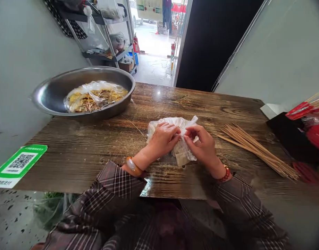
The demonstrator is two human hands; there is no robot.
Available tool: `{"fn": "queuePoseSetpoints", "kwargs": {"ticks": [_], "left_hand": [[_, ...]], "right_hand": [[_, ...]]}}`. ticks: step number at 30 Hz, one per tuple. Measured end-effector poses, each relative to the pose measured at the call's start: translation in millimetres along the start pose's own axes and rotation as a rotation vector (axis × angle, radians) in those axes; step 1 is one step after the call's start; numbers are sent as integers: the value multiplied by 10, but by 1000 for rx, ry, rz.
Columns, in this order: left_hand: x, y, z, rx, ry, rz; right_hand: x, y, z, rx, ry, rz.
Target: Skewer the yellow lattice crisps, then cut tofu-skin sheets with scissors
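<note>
A white, partly see-through plastic bag (pixel 181 152) lies on the wooden table in front of me, with pale blocky pieces showing inside it. My left hand (pixel 166 138) rests over its left part, fingers curled onto the gathered plastic. From the right, my right hand (pixel 201 142) pinches the bag's plastic between thumb and forefinger. The two hands' fingertips almost meet at the middle of the bag. To the right lies a bundle of thin wooden skewers (pixel 255 147), and one loose skewer (pixel 135 127) is left of the bag.
A large metal basin (pixel 104 110) with skewered food in plastic stands at the table's back left. A green QR-code card (pixel 20 165) lies at the left edge. A black box (pixel 292 133) with red packets sits at right. Behind are a shelf cart (pixel 109 52) and a doorway.
</note>
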State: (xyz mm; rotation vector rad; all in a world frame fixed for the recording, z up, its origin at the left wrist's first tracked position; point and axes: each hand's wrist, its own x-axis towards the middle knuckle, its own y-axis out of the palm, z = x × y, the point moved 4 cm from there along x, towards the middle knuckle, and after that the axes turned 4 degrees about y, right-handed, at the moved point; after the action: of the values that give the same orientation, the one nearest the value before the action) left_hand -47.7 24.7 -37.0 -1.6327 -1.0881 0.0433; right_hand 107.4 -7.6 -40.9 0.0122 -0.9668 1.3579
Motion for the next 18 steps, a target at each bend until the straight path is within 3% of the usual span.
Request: {"fn": "queuePoseSetpoints", "kwargs": {"ticks": [8, 18], "left_hand": [[-31, 7, -35, 102, 16, 71], [-44, 10, 24, 38, 34, 100]], "right_hand": [[-14, 180, 24, -203, -157, 84], [-54, 222, 37, -188, -211, 69]]}}
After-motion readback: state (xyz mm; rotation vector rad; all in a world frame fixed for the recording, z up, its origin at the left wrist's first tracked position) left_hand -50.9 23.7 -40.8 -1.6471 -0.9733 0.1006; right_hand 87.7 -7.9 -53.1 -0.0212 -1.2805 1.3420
